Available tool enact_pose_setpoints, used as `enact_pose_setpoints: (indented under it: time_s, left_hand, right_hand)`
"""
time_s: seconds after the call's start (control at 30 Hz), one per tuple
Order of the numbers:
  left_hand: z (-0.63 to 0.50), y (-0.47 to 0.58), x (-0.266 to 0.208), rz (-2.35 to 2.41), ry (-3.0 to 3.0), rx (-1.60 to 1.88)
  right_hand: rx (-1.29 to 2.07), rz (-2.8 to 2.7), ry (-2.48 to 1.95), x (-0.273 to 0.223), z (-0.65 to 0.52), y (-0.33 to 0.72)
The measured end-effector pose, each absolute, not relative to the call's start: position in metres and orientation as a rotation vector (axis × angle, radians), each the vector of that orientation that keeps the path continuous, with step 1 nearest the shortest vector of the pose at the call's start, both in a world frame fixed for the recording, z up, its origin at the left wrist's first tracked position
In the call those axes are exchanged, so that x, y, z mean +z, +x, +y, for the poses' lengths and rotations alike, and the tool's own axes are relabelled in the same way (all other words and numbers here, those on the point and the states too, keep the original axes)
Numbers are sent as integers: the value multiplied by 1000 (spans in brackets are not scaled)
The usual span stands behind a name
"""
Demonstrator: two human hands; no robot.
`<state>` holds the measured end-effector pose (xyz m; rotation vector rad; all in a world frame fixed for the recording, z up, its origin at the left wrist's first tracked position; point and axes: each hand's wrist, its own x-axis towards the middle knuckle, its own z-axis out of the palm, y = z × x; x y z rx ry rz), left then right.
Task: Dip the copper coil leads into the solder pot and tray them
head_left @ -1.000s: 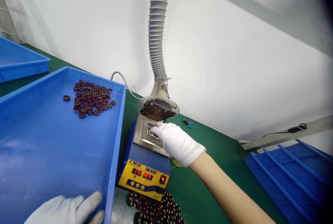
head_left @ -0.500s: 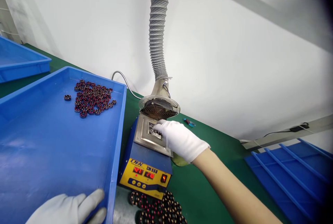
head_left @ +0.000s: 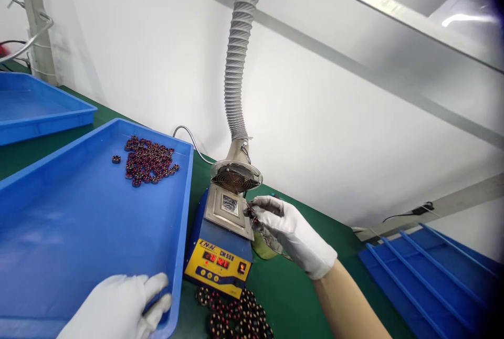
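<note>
My right hand (head_left: 289, 229), in a stained white glove, pinches a small dark ring-shaped coil (head_left: 251, 213), partly hidden by the fingertips. It is just right of the solder pot (head_left: 220, 252), whose square bath (head_left: 230, 204) shows a shiny silver surface. My left hand (head_left: 126, 302), also gloved, is over the near right corner of the large blue tray (head_left: 98, 213). Its fingers are half bent and apart, with nothing visible between them. Many dark, reddish ring coils (head_left: 149, 160) lie at the tray's far end. More ring coils (head_left: 236, 315) are heaped in front of the pot.
A round fume hood (head_left: 236, 175) on a grey flexible duct (head_left: 236, 71) hangs close behind the bath. A yellowish-green container (head_left: 263, 247) stands right of the pot, beneath my right hand. Another blue tray (head_left: 47, 118) is at far left; ribbed blue panels (head_left: 425, 276) are at right.
My right hand has moved from over the solder bath to its right side, and the ring coil now shows in its fingers. The camera view has tilted up; my left hand remains at the tray's corner.
</note>
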<state>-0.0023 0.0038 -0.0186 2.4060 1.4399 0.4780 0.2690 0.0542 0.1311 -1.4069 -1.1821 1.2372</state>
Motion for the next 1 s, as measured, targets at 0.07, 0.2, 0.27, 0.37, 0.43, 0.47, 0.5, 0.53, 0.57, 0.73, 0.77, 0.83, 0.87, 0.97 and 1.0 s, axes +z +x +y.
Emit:
enact_pose_setpoints:
  time_s: [0.07,0.2,0.27,0.37,0.43,0.47,0.5,0.53,0.57,0.73,0.77,0.83,0.87,0.97,1.0]
  left_hand:
    - [4,-1,-9,1401,2435,405]
    - [3,2,6,1389,2425,318]
    - [3,2,9,1371,2428,321]
    - [3,1,11,1362,2428,346]
    - [2,0,13,1361,2421,364]
    - [2,0,15,1361,2417,370]
    - [2,-1,16,1363,2413,377]
    - [2,-1,18,1367,2408,381]
    - [1,-1,19,1369,2404,384]
    - [2,-2,21,1386,2373,387]
    - [2,-2,21,1391,2372,388]
    - [1,-2,21,1400,2381,386]
    - [1,-3,22,1402,2389,384]
    - [0,-2,22,1407,2416,379]
    - [0,-2,23,1409,2425,378]
  right_hand:
    - [1335,-1146,-1342,134,46,256]
    - [1377,-1106,-1284,134,37,232]
    - [1386,-1090,-1260,134,35,218]
    - [1431,-1158,-1188,132,33,195]
    - [1480,-1217,-1135,126,35,177]
    - [1494,-1238,-1119,119,38,168]
    - [1478,-1272,-1130,110,42,158]
    - [1438,-1318,-1162,97,47,148]
    - [1351,-1383,-1207,82,54,138]
    - [1063,-1784,-1551,4,93,90]
    - [1025,-1842,-1589,-6,101,84]
    - [939,-1926,-1637,-17,114,74]
    - [894,-1946,-1643,-18,120,70]
    - [746,-1916,-1604,-4,131,64]
    - [695,-1887,-1573,6,130,64]
